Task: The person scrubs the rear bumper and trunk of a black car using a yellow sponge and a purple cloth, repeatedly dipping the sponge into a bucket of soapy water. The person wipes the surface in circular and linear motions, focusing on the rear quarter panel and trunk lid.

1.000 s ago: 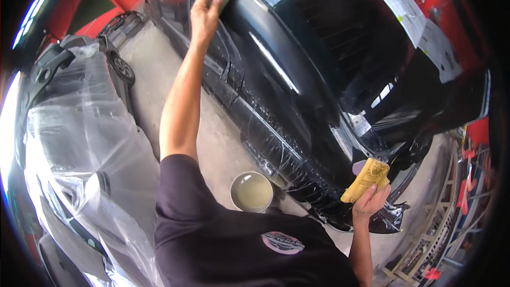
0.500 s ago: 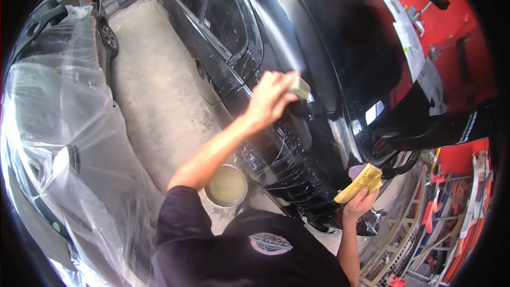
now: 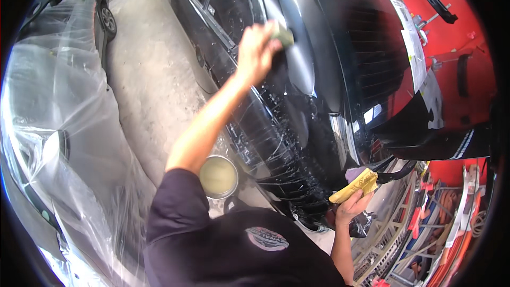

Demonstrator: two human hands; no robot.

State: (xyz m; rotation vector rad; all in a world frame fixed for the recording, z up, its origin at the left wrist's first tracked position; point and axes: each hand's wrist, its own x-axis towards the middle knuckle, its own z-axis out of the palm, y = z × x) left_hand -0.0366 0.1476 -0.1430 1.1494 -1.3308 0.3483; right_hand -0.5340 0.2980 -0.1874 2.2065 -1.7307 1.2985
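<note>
My left hand point(image 3: 256, 53) grips a greenish-grey sponge point(image 3: 283, 35) and holds it against the black car's side point(image 3: 302, 72), just behind the rear side window. Water drops and wet streaks speckle the dark paint below it. Lower down, near the rear corner of the car, my right hand point(image 3: 351, 207) is closed round a folded yellow sheet of sandpaper point(image 3: 355, 186). A purple pad point(image 3: 353, 173) shows behind the sheet's upper edge. My right hand's fingers are partly hidden by the sandpaper.
A round bucket of cloudy liquid point(image 3: 218, 177) stands on the concrete floor beside the car. To the left is a vehicle under clear plastic sheeting point(image 3: 79, 95). On the right, a rack point(image 3: 419, 228) holds several long parts. Papers point(image 3: 406, 37) stick to the dark panel.
My left hand has moved up and away along the car's side with the sponge. My right hand holds the same sandpaper and pad, nearly in place; the view has shifted slightly.
</note>
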